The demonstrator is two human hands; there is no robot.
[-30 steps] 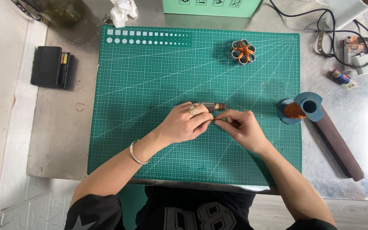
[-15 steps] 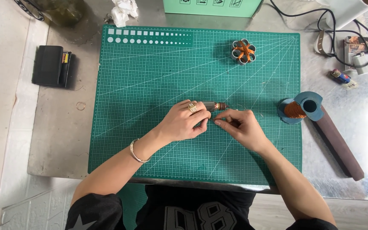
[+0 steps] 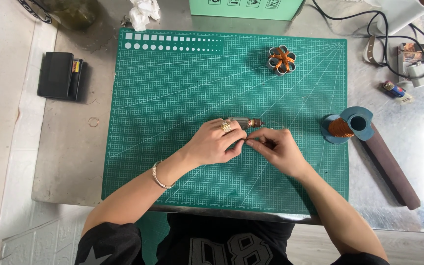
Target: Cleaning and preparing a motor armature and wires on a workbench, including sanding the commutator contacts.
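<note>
A small motor rotor [image 3: 249, 122] with a copper end lies on the green cutting mat [image 3: 172, 88], near its middle. My left hand [image 3: 214, 143] wears a ring and a bracelet; its fingers curl around the rotor's left part. My right hand [image 3: 276, 147] sits just right of it, fingertips pinched together close to the left thumb, apparently on a thin wire that is too fine to make out. A blue spool of copper wire [image 3: 345, 125] stands at the mat's right edge.
A metal ring with orange windings [image 3: 281, 60] lies at the mat's upper right. A dark wooden bar [image 3: 392, 170] lies right of the spool. A black case [image 3: 59, 75] sits at left; cables, a lighter [image 3: 393, 90] and a green box [image 3: 245, 8] are at the back.
Both hands stay on the rotor at the mat's middle; only the fingertips shift slightly.
</note>
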